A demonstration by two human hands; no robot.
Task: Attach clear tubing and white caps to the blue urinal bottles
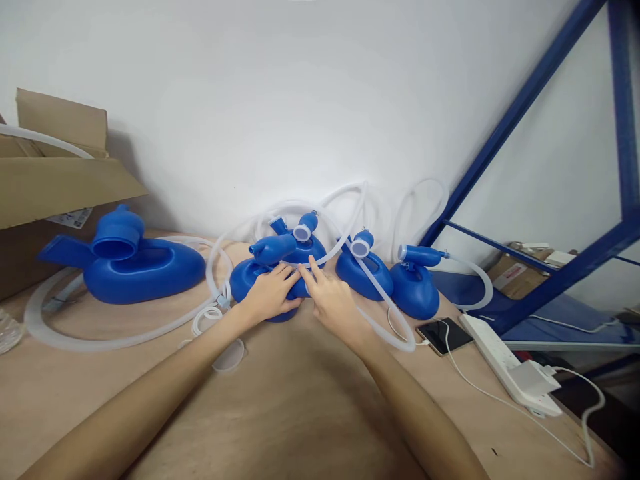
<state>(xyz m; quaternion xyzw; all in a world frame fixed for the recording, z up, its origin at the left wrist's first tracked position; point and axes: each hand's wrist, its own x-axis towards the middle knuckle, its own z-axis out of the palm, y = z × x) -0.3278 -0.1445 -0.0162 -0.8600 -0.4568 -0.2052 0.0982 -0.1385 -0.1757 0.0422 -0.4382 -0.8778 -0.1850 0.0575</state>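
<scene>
Low in the middle of the bench lies a blue plastic urinal bottle [243, 279] with both hands on it. My left hand [270, 293] is closed over its near side, thumb pointing right. My right hand [330, 300] grips the right part, its index finger stretched forward by a clear hose [345, 248]; some fingertips are hidden. Just behind stand another blue bottle [311, 251] and, to the right, a blue bottle [364, 275] with a pale round mouth. Below my left wrist are a coil of thin white cord [205, 321] and a clear round lid [230, 357].
A large blue bottle [165, 272] with a looped hose lies left, before an open cardboard box [60, 180]. Right are another blue bottle [415, 293], a phone [445, 335] on a cable, a white power strip [493, 350] and a blue metal frame [515, 120]. A white wall stands behind.
</scene>
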